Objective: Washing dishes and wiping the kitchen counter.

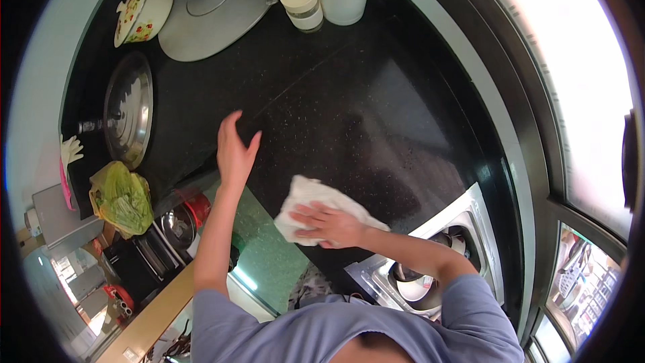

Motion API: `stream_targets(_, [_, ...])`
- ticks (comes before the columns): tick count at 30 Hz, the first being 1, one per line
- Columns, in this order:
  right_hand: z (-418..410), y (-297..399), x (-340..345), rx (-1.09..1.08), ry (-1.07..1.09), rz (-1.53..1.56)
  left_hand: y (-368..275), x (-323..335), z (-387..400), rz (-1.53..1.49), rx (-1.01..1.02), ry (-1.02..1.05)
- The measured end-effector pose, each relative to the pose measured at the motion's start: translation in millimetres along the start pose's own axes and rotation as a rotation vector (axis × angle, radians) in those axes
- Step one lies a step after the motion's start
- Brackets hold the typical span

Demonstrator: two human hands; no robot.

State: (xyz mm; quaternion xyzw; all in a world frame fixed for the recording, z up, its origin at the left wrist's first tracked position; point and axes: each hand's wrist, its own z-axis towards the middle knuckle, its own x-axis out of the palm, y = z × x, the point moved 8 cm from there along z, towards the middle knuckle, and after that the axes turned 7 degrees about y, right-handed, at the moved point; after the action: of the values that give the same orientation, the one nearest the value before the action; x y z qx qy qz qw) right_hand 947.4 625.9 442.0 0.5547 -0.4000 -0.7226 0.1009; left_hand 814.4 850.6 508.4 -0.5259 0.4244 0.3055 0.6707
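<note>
My right hand (327, 224) lies flat, fingers spread, on a white cloth (322, 194) that rests on the black stone countertop (322, 126) near its front edge. Part of the cloth is hidden beneath the palm. My left hand (237, 148) is held over the counter to the left, its thumb apart from the fingers and nothing in it. Small light specks are scattered over the dark surface, and a thin seam line runs across it.
A steel sink (476, 217) holding dishes is at the right front. Along the back stand a white utensil holder (344, 5), a lidded jar (302, 6), a large metal lid (216, 15) and a floral enamel pot (143, 12). Leafy greens in a bag (123, 199) sit at left.
</note>
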Motion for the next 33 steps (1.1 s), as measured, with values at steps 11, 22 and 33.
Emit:
stream_targets(11, [-78,-236,-212,0.955,-0.602,-0.603,-54,102,214,-0.460,-0.002,-0.359])
stream_targets(22, [-44,-285,-229,1.011,-0.708,-0.701,-35,63,133,-0.561,-0.076,-0.318])
stream_targets(33, [148,-304,-240,0.573,-0.730,-0.591,45,-30,-5,-0.660,-0.217,-0.195])
